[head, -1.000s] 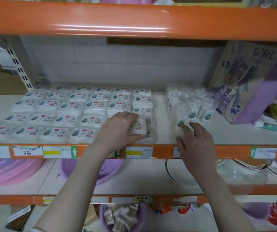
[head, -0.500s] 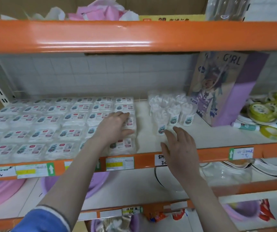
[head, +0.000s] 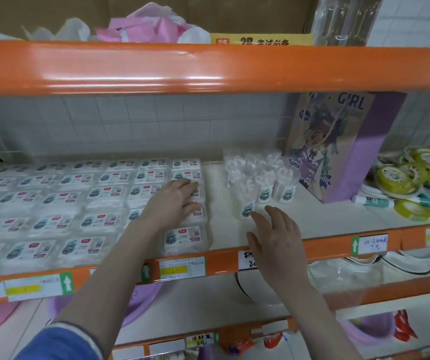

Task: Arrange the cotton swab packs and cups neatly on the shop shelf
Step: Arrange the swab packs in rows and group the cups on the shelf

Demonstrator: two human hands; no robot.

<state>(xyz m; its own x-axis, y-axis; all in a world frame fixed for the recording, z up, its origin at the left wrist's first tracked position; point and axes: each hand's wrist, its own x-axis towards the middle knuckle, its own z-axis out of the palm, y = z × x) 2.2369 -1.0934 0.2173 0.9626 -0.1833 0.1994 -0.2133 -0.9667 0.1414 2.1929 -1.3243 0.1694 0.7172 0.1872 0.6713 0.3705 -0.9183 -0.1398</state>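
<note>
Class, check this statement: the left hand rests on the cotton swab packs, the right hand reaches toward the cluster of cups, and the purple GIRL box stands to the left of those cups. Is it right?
Not quite. The head view shows the purple GIRL box standing to the right of the cups, not the left. The rest holds: the left hand rests on the cotton swab packs, and the right hand reaches toward the cups.

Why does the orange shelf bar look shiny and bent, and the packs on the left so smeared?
Head view: a glare streak runs along the orange beam, which the wide lens bows; the cotton swab packs blur toward the left edge, while the cups stay fairly sharp.
</note>
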